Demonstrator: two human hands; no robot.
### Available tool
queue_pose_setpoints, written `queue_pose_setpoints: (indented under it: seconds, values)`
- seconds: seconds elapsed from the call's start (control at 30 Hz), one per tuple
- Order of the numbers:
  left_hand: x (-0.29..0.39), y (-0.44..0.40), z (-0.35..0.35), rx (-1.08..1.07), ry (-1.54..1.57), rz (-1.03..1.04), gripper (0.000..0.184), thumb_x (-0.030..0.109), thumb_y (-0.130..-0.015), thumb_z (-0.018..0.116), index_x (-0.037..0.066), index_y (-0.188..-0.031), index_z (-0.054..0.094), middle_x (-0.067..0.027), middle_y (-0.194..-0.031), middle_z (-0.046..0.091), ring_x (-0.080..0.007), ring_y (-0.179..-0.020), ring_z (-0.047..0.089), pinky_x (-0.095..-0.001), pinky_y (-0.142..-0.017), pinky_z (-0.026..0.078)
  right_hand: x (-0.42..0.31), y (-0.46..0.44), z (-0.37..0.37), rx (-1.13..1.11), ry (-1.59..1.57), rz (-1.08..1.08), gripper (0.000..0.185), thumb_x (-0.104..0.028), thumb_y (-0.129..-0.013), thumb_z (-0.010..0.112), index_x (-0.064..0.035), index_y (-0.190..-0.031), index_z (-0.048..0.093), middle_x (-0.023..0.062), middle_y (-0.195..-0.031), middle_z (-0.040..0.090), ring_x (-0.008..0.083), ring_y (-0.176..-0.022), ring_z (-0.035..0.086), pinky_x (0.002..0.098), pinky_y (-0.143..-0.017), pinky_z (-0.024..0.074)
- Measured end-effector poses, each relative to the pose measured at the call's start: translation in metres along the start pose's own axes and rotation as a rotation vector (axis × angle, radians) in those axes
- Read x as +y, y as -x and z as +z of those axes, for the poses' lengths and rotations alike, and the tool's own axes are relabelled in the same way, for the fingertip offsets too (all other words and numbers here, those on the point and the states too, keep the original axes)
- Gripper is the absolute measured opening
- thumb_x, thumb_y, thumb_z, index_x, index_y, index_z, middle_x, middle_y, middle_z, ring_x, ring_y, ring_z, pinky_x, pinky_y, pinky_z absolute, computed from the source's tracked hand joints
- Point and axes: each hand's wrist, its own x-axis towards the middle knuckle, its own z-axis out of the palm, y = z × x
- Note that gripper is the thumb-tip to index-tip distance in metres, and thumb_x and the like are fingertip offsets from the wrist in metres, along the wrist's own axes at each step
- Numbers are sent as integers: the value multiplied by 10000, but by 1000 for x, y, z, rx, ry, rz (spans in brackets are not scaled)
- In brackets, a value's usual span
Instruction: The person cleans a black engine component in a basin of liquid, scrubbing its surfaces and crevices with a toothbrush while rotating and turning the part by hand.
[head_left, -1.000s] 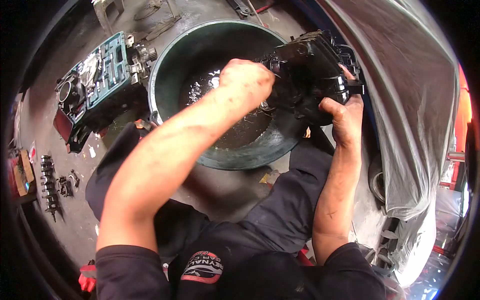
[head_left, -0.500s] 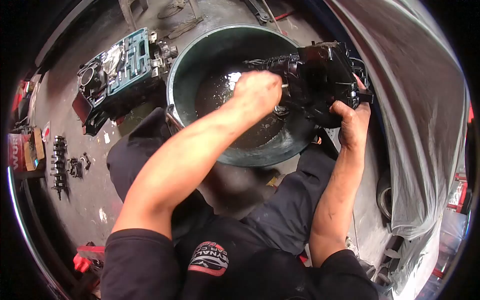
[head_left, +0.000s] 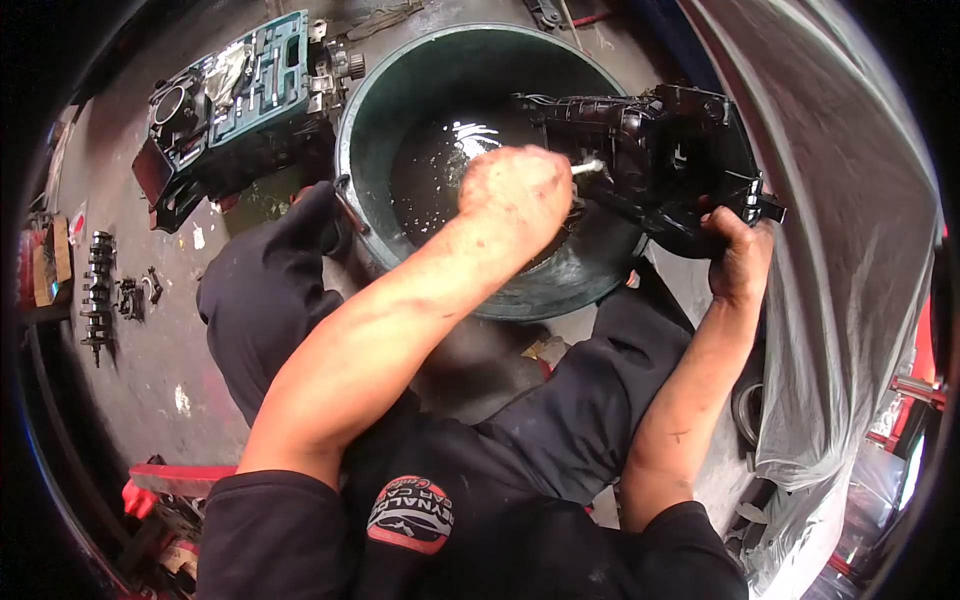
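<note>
My left hand (head_left: 515,195) is closed around a thin tool with a whitish end (head_left: 590,166); its exact kind does not show. That end points at a glossy black housing-like car part (head_left: 640,135), wet-looking and hollow on one side. My right hand (head_left: 742,250) grips the part at its right lower edge, thumb on top, with some fingers hidden behind it. The part is held tilted over the right side of a large dark green tub (head_left: 352,150). Murky liquid (head_left: 425,185) with foam and glare lies in the tub, between my knees.
An open teal tool case (head_left: 265,100) rests on a dark engine part (head_left: 255,160) at upper left. A crankshaft (head_left: 97,295) and small metal parts (head_left: 135,297) lie on the floor. Plastic sheeting (head_left: 840,240) hangs at the right. A red metal piece (head_left: 180,475) is at lower left.
The black part and my right hand have shifted right in view, and the part's hollow side shows more. My left hand has turned slightly, and the tool's whitish end is now more visible.
</note>
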Motion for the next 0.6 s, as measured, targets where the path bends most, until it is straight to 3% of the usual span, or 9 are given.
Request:
queue_pose_setpoints:
  seconds: [0.07, 0.27, 0.3, 0.37, 0.47, 0.57, 0.6]
  values:
    - [-11, -11, -8, 76, 70, -34, 277, 245, -946, 539, 32, -875, 701, -197, -815, 702, -374, -781, 705, -488, -701, 555, -5, -11, -8, -13, 3, 36, 482, 3, -645, 606, 13, -1126, 580, 98, -865, 661, 203, -779, 643, 323, -734, 527]
    - [-19, -26, 35, 155, 166, -132, 292, 263, -984, 517, 9, -896, 631, -213, -767, 687, -416, -718, 689, -522, -675, 548, 1, -5, -9, 110, -124, 114, 284, 31, -662, 598, 28, -944, 637, 108, -804, 658, 239, -809, 663, 357, -791, 520]
    - [-17, -25, 46, 168, 192, -142, 293, 267, -990, 516, 9, -894, 616, -213, -749, 683, -420, -701, 685, -525, -665, 546, 3, -5, -11, 127, -151, 109, 175, 42, -676, 595, 23, -844, 641, 114, -780, 652, 264, -842, 675, 381, -843, 514]
    - [-10, -23, 55, 211, 257, -130, 301, 287, -1006, 515, 17, -884, 571, -208, -686, 665, -431, -655, 672, -531, -629, 537, 3, -8, -14, 141, -185, 113, 155, 44, -683, 593, 19, -830, 636, 119, -777, 648, 278, -858, 679, 387, -858, 511]
    - [3, -22, 58, 228, 349, -88, 340, 313, -1011, 510, 3, -887, 574, -247, -742, 662, -452, -648, 651, -539, -620, 515, 14, -9, -21, 168, -259, 133, 136, 45, -684, 589, 27, -812, 632, 127, -790, 649, 279, -852, 676, 386, -849, 511]
    - [15, -34, 57, 261, 573, -113, 360, 322, -1030, 486, 10, -867, 559, -213, -694, 645, -365, -523, 612, -471, -531, 489, 11, -9, -22, 159, -252, 136, 165, 49, -676, 583, 45, -832, 636, 126, -800, 655, 265, -825, 675, 381, -829, 516]
    - [21, -33, 54, -268, 1288, -445, 368, 333, -1053, 444, 38, -856, 542, -97, -608, 559, -203, -414, 467, -361, -430, 389, 8, -7, -19, 152, -228, 127, 186, 50, -670, 581, 52, -847, 638, 128, -804, 658, 259, -816, 674, 375, -822, 519]
